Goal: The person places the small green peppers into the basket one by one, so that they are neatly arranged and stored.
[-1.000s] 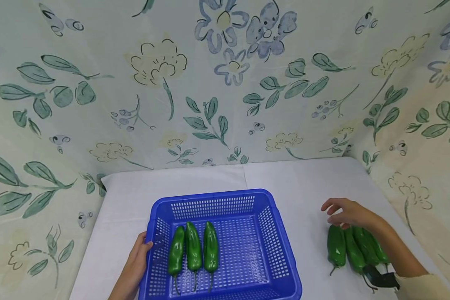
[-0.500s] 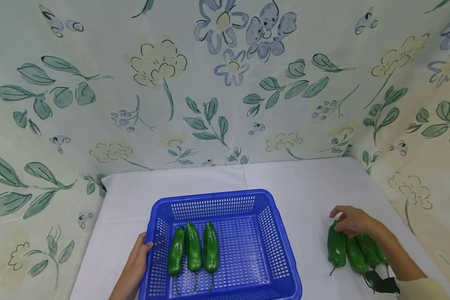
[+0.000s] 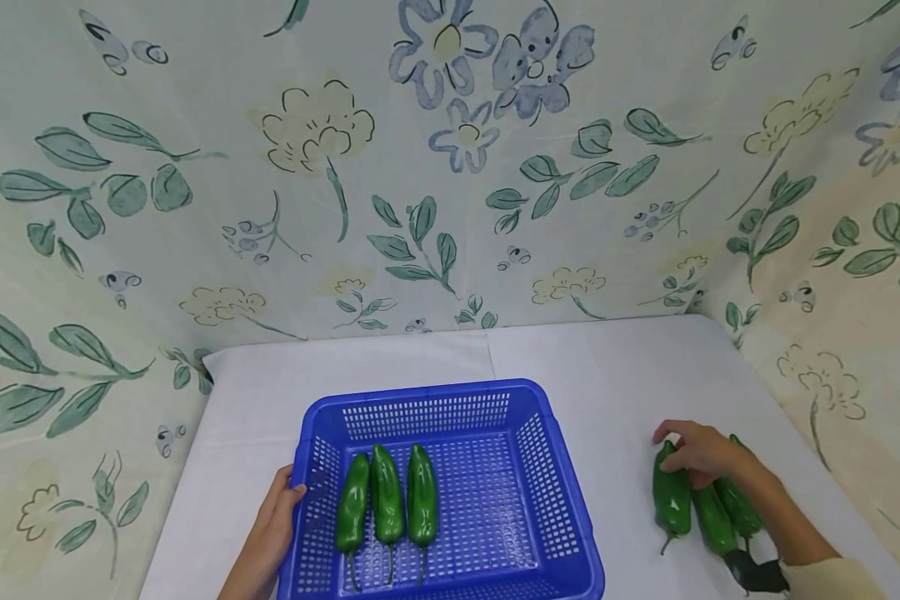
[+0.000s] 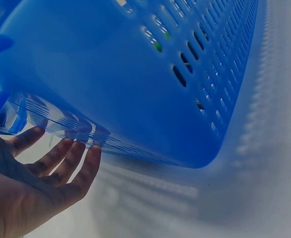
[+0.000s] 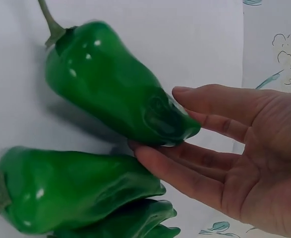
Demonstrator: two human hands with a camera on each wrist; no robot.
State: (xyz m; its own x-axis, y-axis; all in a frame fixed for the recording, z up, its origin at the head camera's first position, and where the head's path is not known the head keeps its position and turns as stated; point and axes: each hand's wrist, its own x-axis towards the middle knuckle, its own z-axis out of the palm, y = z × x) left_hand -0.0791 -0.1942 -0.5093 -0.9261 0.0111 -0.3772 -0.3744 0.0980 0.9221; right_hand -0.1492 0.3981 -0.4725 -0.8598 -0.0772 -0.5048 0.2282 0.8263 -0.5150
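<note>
At the left rim of a blue perforated plastic basket (image 3: 426,390), my left hand (image 3: 268,525) holds on, thumb over the rim. The left wrist view shows its fingers (image 4: 88,166) against the basket's outer side. Three green peppers (image 3: 387,496) lie side by side inside, stems towards me. Off to the right, my right hand (image 3: 708,457) pinches the tip of another green pepper (image 3: 672,504). In the right wrist view, thumb and fingers are around that pepper's (image 5: 98,79) narrow end. More green peppers (image 5: 76,186) lie beside it, partly covered by the hand and forearm.
A white cloth (image 3: 592,375) covers the table. Floral fabric (image 3: 450,208) hangs behind it and at both sides. A black wrist camera (image 3: 757,573) sits at my right wrist, just over the pepper stems.
My right hand has come down from above the loose peppers onto the leftmost one and now grips its tip; that pepper has shifted slightly left. My left hand and the basket have stayed put.
</note>
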